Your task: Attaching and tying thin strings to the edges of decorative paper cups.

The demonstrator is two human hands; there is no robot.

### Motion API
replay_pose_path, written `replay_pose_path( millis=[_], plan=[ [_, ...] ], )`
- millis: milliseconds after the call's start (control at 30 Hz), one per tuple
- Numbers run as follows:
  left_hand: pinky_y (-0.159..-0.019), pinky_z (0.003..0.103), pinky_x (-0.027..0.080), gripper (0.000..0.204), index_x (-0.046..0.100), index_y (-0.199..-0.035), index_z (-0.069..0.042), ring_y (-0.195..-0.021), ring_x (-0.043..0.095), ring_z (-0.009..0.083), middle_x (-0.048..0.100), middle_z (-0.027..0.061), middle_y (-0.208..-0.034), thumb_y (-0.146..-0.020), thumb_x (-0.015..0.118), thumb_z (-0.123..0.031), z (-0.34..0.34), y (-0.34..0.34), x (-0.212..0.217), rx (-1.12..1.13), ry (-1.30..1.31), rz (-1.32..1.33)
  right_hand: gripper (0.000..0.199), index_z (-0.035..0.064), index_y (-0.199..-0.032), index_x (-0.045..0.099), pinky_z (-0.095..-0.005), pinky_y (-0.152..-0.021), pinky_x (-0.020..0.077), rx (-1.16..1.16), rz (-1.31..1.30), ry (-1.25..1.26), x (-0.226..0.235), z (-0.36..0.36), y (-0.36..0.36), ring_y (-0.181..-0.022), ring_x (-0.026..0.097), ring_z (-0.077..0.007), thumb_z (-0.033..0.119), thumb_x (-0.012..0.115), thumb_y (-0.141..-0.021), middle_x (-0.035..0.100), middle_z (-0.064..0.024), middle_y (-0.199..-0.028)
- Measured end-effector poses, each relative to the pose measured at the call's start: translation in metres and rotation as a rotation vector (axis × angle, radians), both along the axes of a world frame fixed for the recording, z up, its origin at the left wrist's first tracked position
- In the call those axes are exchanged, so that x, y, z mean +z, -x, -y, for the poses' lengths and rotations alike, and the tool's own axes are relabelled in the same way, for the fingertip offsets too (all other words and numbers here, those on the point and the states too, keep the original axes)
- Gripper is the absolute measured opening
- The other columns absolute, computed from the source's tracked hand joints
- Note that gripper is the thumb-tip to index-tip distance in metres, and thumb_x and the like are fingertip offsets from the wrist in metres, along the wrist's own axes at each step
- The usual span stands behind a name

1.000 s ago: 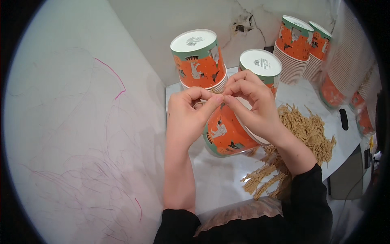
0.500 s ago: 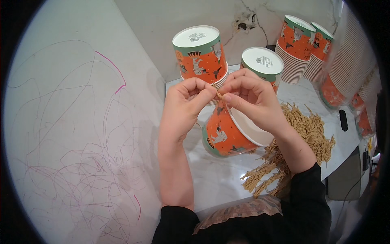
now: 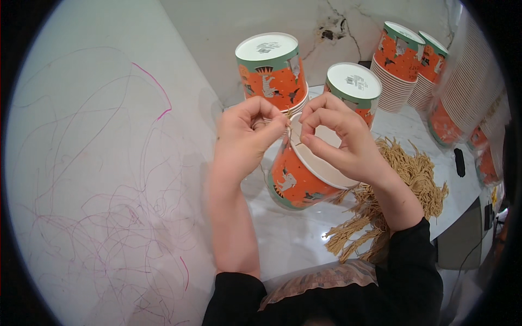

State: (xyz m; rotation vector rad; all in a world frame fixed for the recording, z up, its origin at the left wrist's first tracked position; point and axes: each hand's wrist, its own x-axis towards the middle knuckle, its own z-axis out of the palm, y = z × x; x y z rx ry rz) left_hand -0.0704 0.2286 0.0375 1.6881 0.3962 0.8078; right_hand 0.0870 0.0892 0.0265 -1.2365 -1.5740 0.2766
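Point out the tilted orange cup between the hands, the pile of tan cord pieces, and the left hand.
Tilted orange cup (image 3: 293, 182), head view, on its printed orange side wall.
Pile of tan cord pieces (image 3: 416, 176), head view, on the heap's middle, right of the wrist.
Left hand (image 3: 244, 136), head view, on the back of the hand.

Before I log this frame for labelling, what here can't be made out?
- What the left hand and right hand pinch at the paper cup rim: thin, hidden by the fingers, head view.
- Cup's inside: mostly covered by the right hand.
- Tan string bundles: partly under the right forearm.
- Cup stacks at right: bent and cut off by the fisheye rim.
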Motion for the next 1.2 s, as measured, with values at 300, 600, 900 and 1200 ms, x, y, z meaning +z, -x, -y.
replay_pose_path(
  millis=[300, 600, 900, 1200],
  plan=[
    [-0.052, 0.021, 0.031, 0.013, 0.061, -0.082, -0.002, -0.057, 0.035, 0.0015, 0.060, -0.0038, -0.078, -0.080, 0.072, 0.003, -0.004, -0.018, -0.015, 0.007, -0.400, 0.218, 0.010, -0.0021, -0.085, 0.059, -0.0322, -0.081, 0.0477, -0.029, 0.072, -0.148, 0.008, 0.005, -0.003, -0.091, 0.059, -0.0213, 0.003, 0.068, -0.085, 0.059, -0.0097, -0.099],
    [-0.053, 0.017, 0.029, 0.009, 0.065, -0.085, -0.002, -0.061, 0.038, -0.0014, 0.068, 0.0007, -0.087, -0.084, 0.069, 0.006, -0.004, -0.020, -0.016, 0.022, -0.547, 0.280, 0.009, -0.0022, -0.086, 0.059, -0.0324, -0.080, 0.0490, -0.021, 0.117, -0.167, 0.010, 0.006, -0.007, -0.091, 0.061, -0.0215, 0.002, 0.067, -0.085, 0.060, -0.0104, -0.101],
    [-0.050, 0.020, 0.029, 0.011, 0.064, -0.081, -0.004, -0.056, 0.036, 0.0010, 0.064, -0.0032, -0.079, -0.079, 0.072, 0.002, 0.006, 0.003, 0.003, 0.030, -0.514, 0.166, 0.007, -0.0005, -0.088, 0.062, -0.0325, -0.084, 0.0508, 0.113, 0.090, -0.092, 0.010, 0.006, -0.012, -0.096, 0.064, -0.0196, 0.004, 0.068, -0.086, 0.066, -0.0083, -0.100],
    [-0.053, 0.020, 0.028, 0.009, 0.066, -0.084, -0.003, -0.058, 0.035, -0.0007, 0.050, -0.0085, -0.069, -0.085, 0.074, -0.005, -0.015, 0.017, -0.002, -0.123, -0.215, -0.107, 0.021, 0.0009, -0.100, 0.063, -0.0263, -0.074, 0.0518, 0.247, -0.224, 0.261, 0.012, 0.014, -0.001, -0.078, 0.066, -0.0098, 0.020, 0.069, -0.098, 0.068, -0.0027, -0.082]
  ],
)
